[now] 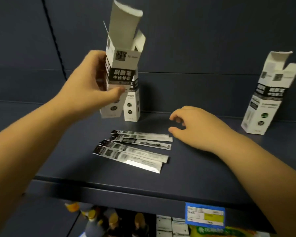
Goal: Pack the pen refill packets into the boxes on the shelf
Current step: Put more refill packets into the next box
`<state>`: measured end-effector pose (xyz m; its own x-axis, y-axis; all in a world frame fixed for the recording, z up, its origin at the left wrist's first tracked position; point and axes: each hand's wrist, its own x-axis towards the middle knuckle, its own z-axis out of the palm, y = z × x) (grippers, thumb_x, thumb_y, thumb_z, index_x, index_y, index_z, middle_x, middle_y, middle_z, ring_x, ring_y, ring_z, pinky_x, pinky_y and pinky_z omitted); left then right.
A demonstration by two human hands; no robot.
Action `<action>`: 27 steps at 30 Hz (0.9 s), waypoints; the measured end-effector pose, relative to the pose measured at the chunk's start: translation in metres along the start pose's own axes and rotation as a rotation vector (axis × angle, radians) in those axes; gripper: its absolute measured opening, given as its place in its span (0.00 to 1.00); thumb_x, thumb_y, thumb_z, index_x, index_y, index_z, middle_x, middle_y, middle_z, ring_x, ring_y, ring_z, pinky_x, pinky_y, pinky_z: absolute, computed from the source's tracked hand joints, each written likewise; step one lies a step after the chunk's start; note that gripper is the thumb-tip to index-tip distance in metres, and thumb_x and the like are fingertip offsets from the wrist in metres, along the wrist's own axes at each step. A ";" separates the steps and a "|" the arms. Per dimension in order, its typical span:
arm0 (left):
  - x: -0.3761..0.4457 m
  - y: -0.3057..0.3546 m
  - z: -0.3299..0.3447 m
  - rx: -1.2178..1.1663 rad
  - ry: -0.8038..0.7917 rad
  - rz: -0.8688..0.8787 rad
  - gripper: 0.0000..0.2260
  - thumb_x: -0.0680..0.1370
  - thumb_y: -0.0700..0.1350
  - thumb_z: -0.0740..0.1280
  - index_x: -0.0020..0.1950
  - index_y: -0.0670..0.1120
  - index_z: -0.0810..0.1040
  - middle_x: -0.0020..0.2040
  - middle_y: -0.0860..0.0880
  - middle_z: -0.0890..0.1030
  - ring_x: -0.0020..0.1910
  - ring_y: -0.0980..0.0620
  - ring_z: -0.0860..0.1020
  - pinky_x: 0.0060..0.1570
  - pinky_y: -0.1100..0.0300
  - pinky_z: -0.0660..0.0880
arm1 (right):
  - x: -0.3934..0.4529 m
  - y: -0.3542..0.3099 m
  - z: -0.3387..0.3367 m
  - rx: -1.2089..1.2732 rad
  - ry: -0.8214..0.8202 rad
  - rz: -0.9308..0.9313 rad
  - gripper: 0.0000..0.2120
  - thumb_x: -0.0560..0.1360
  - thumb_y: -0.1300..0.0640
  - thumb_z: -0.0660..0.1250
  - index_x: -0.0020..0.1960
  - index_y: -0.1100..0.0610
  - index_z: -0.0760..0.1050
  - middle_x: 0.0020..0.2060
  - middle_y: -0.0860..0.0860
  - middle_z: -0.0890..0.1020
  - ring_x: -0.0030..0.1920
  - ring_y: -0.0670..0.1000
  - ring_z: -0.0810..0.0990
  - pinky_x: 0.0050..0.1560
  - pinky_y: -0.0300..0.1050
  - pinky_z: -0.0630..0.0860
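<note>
At the bottom of the frame, below the shelf edge, a blue price tag [205, 215] hangs over blurred bottles [99, 218] and small white packs [171, 224]. Above them, at the centre of the dark shelf [203, 171], several pen refill packets [133, 147] lie flat, overlapping in a loose fan. Just right of them the right hand [195, 127] hovers low, its grip narrow, fingers loosely curled and holding nothing. In the upper left, the left hand [91, 79] grips an open box [120, 72], raised and tilted, flaps up. Just behind stands a second box [132, 106]. Far right, a third box [266, 98] stands open.
</note>
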<state>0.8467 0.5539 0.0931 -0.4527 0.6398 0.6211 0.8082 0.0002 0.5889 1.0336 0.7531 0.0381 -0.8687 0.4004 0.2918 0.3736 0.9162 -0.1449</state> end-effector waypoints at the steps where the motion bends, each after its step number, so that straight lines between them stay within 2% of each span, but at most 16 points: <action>1: -0.002 -0.009 -0.008 0.064 -0.016 0.009 0.26 0.74 0.43 0.76 0.66 0.54 0.68 0.56 0.58 0.81 0.54 0.63 0.81 0.55 0.61 0.78 | 0.008 -0.008 0.003 -0.009 -0.042 -0.007 0.18 0.78 0.42 0.65 0.66 0.45 0.74 0.54 0.42 0.75 0.54 0.46 0.76 0.54 0.46 0.75; 3: -0.004 -0.030 -0.015 0.156 -0.057 0.023 0.27 0.72 0.44 0.77 0.65 0.56 0.67 0.55 0.60 0.79 0.52 0.66 0.80 0.50 0.68 0.77 | 0.023 -0.022 0.008 -0.036 -0.136 -0.027 0.20 0.78 0.42 0.66 0.68 0.46 0.74 0.57 0.44 0.77 0.56 0.47 0.78 0.56 0.47 0.77; 4: -0.004 -0.042 -0.016 0.181 -0.081 0.032 0.27 0.72 0.45 0.77 0.64 0.57 0.67 0.55 0.60 0.79 0.52 0.65 0.79 0.50 0.67 0.77 | 0.031 -0.028 0.010 -0.049 -0.184 -0.038 0.21 0.78 0.42 0.66 0.69 0.46 0.74 0.58 0.44 0.78 0.56 0.48 0.78 0.57 0.47 0.77; 7: 0.003 -0.079 -0.012 0.220 -0.154 0.081 0.27 0.72 0.45 0.77 0.66 0.56 0.68 0.58 0.55 0.78 0.55 0.58 0.79 0.54 0.55 0.79 | 0.054 -0.044 0.013 -0.075 -0.311 -0.049 0.23 0.77 0.42 0.68 0.69 0.48 0.75 0.58 0.44 0.80 0.54 0.47 0.78 0.55 0.43 0.76; 9: 0.010 -0.097 -0.007 0.220 -0.197 0.119 0.27 0.71 0.45 0.77 0.65 0.57 0.68 0.58 0.57 0.77 0.56 0.59 0.78 0.54 0.59 0.77 | 0.065 -0.052 0.013 -0.081 -0.392 -0.043 0.25 0.75 0.41 0.70 0.69 0.49 0.75 0.56 0.43 0.80 0.53 0.46 0.78 0.56 0.42 0.75; 12: 0.019 -0.115 0.001 0.199 -0.226 0.177 0.26 0.71 0.46 0.77 0.64 0.57 0.69 0.57 0.58 0.76 0.57 0.62 0.76 0.53 0.65 0.74 | 0.074 -0.057 0.019 -0.087 -0.473 -0.031 0.25 0.74 0.41 0.70 0.68 0.49 0.77 0.53 0.43 0.81 0.53 0.46 0.80 0.58 0.46 0.78; 16: 0.021 -0.129 0.007 0.116 -0.161 0.201 0.26 0.72 0.46 0.78 0.65 0.57 0.70 0.58 0.59 0.78 0.57 0.64 0.77 0.53 0.68 0.75 | 0.076 -0.057 0.035 -0.067 -0.403 -0.064 0.13 0.74 0.48 0.70 0.57 0.46 0.83 0.46 0.44 0.81 0.46 0.45 0.80 0.52 0.48 0.80; 20: 0.017 -0.133 0.007 -0.017 -0.040 0.180 0.26 0.70 0.49 0.77 0.63 0.60 0.69 0.55 0.69 0.76 0.54 0.70 0.76 0.51 0.76 0.72 | 0.074 -0.058 0.043 -0.112 -0.278 -0.057 0.11 0.73 0.54 0.67 0.53 0.47 0.83 0.44 0.42 0.80 0.45 0.44 0.79 0.51 0.47 0.81; 22: 0.017 -0.136 0.006 -0.048 -0.025 0.168 0.25 0.69 0.52 0.75 0.62 0.62 0.69 0.55 0.71 0.76 0.55 0.68 0.78 0.53 0.72 0.74 | 0.073 -0.057 0.044 -0.103 -0.246 -0.045 0.09 0.73 0.55 0.66 0.50 0.47 0.83 0.44 0.43 0.81 0.45 0.44 0.79 0.50 0.48 0.81; 25: 0.017 -0.142 0.006 -0.055 -0.010 0.154 0.26 0.71 0.49 0.76 0.63 0.63 0.69 0.57 0.67 0.77 0.57 0.63 0.79 0.58 0.61 0.77 | 0.072 -0.057 0.044 -0.083 -0.249 -0.042 0.06 0.73 0.55 0.67 0.47 0.47 0.81 0.43 0.43 0.81 0.43 0.43 0.79 0.49 0.48 0.81; 27: 0.016 -0.141 0.004 -0.062 -0.016 0.153 0.25 0.69 0.54 0.74 0.61 0.67 0.67 0.58 0.67 0.78 0.58 0.62 0.79 0.58 0.62 0.77 | 0.072 -0.056 0.043 -0.079 -0.230 -0.037 0.08 0.75 0.56 0.66 0.50 0.45 0.79 0.44 0.42 0.81 0.44 0.43 0.79 0.50 0.47 0.81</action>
<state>0.7276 0.5672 0.0179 -0.3200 0.6406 0.6980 0.8423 -0.1448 0.5191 0.9364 0.7303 0.0266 -0.9300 0.3606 0.0715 0.3567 0.9322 -0.0614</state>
